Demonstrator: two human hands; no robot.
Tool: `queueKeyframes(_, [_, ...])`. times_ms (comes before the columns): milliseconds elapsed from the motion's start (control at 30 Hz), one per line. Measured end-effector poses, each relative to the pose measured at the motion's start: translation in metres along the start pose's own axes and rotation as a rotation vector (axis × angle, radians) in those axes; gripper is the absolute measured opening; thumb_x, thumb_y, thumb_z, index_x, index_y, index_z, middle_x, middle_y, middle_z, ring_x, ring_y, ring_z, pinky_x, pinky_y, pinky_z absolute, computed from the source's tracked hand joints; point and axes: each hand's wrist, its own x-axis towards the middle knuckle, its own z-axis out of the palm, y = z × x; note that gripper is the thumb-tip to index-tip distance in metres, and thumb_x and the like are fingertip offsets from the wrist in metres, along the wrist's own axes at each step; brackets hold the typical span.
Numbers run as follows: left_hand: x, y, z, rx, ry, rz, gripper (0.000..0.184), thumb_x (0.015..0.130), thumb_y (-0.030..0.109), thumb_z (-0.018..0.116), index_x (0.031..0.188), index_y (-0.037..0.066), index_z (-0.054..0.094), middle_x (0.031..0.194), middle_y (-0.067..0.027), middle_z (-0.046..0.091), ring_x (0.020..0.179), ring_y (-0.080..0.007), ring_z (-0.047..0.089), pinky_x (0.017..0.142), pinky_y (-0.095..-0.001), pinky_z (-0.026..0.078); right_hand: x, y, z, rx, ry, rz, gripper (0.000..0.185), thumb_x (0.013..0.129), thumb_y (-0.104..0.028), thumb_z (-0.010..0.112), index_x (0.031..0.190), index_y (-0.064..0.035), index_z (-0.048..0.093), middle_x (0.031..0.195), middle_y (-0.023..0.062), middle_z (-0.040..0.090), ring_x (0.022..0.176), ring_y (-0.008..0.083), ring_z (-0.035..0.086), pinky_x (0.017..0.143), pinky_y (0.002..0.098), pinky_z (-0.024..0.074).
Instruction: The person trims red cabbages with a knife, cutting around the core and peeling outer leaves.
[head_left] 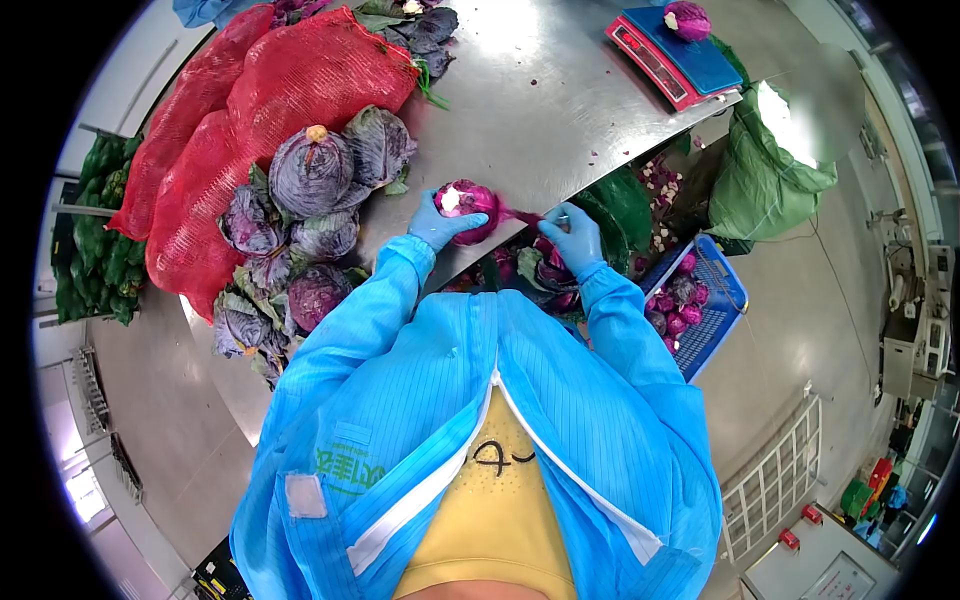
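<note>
My left hand (436, 224), in a blue glove, is wrapped round the left side of a trimmed red cabbage (478, 205) with a pale cut patch on top. This cabbage is held over the edge of the steel table (480, 120). To its right, my gloved right hand (574, 242) has its fingers closed on a purple cabbage leaf (522, 215), which stretches as a slightly blurred strip from the cabbage to my fingers. Loose dark outer leaves (545, 272) lie below and between my hands.
Untrimmed red cabbages (312, 172) and red mesh sacks (300, 85) crowd the table's left side. A scale (675, 60) bearing one cabbage (687, 20) stands back right. A blue crate (722, 300) of small cabbages and a green sack (765, 175) are on the right.
</note>
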Motion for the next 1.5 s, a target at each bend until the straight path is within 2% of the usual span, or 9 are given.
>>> queueKeyframes(133, [-0.001,0.004,-0.005,-0.027,-0.033,-0.025,0.096,0.048,0.041,0.088,0.118,-0.003,0.039,0.115,-0.0162,0.054,0.104,-0.0224,0.054,0.091,-0.0333,0.045,-0.005,0.000,0.001,-0.448,0.216,0.102,0.038,0.068,-0.025,0.075,0.097,-0.0042,0.061,0.091,0.0141,0.059,0.080,0.0267,0.061,0.070,0.0343,0.0494])
queueKeyframes(367, [0.005,-0.012,-0.005,-0.256,-0.045,0.022,0.090,0.056,0.041,0.085,0.123,-0.002,0.042,0.119,-0.0152,0.053,0.106,-0.0227,0.054,0.093,-0.0342,0.043,0.014,-0.023,0.076,0.276,0.065,0.050,0.064,0.066,-0.039,0.077,0.115,-0.0022,0.057,0.109,0.0182,0.059,0.095,0.0268,0.060,0.080,0.0346,0.0476])
queueKeyframes(633, [-0.015,0.006,-0.014,-0.282,0.223,-0.100,0.083,0.063,0.039,0.081,0.124,-0.001,0.041,0.117,-0.0161,0.053,0.106,-0.0260,0.055,0.090,-0.0333,0.046,0.006,-0.025,0.116,0.089,-0.062,-0.170,0.076,0.067,-0.034,0.076,0.131,-0.0051,0.045,0.124,0.0135,0.054,0.114,0.0295,0.048,0.098,0.0369,0.0369])
queueKeyframes(833, [-0.013,-0.013,-0.024,-0.742,0.099,-0.462,0.080,0.065,0.043,0.077,0.129,0.011,0.040,0.122,-0.0132,0.050,0.107,-0.0287,0.054,0.087,-0.0472,0.047,0.008,-0.027,0.111,-0.129,-0.135,0.149,0.043,0.067,-0.028,0.076,0.098,-0.0022,0.060,0.086,0.0110,0.064,0.082,0.0266,0.061,0.075,0.0361,0.0482])
queueKeyframes(967, [-0.030,-0.006,-0.019,-1.081,-0.103,-0.527,0.076,0.072,0.057,0.064,0.133,0.020,0.038,0.132,-0.0092,0.045,0.118,-0.0340,0.046,0.092,-0.0605,0.038,0.003,-0.011,0.089,0.631,-0.193,0.291,0.014,0.071,-0.009,0.067,0.082,-0.0055,0.060,0.064,0.0019,0.056,0.049,0.0091,0.050,0.045,0.0238,0.0404])
queueKeyframes(1100, [-0.029,-0.014,-0.027,-1.290,-0.316,-0.552,0.071,0.072,0.058,0.061,0.131,0.024,0.041,0.134,-0.0064,0.044,0.121,-0.0342,0.042,0.092,-0.0695,0.031,0.002,0.012,0.033,0.522,0.116,0.429,0.014,0.070,-0.006,0.066,0.083,-0.0056,0.061,0.063,0.0026,0.057,0.051,0.0126,0.053,0.049,0.0260,0.0446])
queueKeyframes(1167, [-0.027,-0.015,-0.027,-1.297,-0.313,-0.556,0.072,0.072,0.055,0.064,0.131,0.020,0.041,0.132,-0.0081,0.046,0.119,-0.0341,0.045,0.093,-0.0675,0.033,-0.002,0.030,0.018,-0.325,0.228,0.105,0.035,0.069,-0.024,0.071,0.097,-0.0047,0.060,0.088,0.0147,0.061,0.074,0.0252,0.060,0.069,0.0345,0.0490])
queueKeyframes(1300, [-0.015,-0.015,-0.012,-1.171,-0.262,-0.427,0.070,0.074,0.049,0.066,0.129,0.013,0.042,0.126,-0.0107,0.051,0.111,-0.0310,0.053,0.091,-0.0527,0.045,-0.011,-0.028,0.041,0.035,0.229,0.122,0.066,0.067,-0.049,0.074,0.108,0.0006,0.056,0.097,0.0176,0.060,0.086,0.0280,0.061,0.076,0.0366,0.0481])
queueKeyframes(1500, [-0.013,-0.023,0.002,-1.172,-0.265,-0.380,0.067,0.075,0.046,0.067,0.127,0.011,0.044,0.119,-0.0105,0.056,0.103,-0.0262,0.058,0.086,-0.0435,0.051,-0.025,-0.067,0.085,-0.001,0.190,0.071,0.062,0.071,-0.042,0.074,0.112,-0.0008,0.052,0.086,0.0127,0.062,0.078,0.0182,0.059,0.071,0.0330,0.0482])
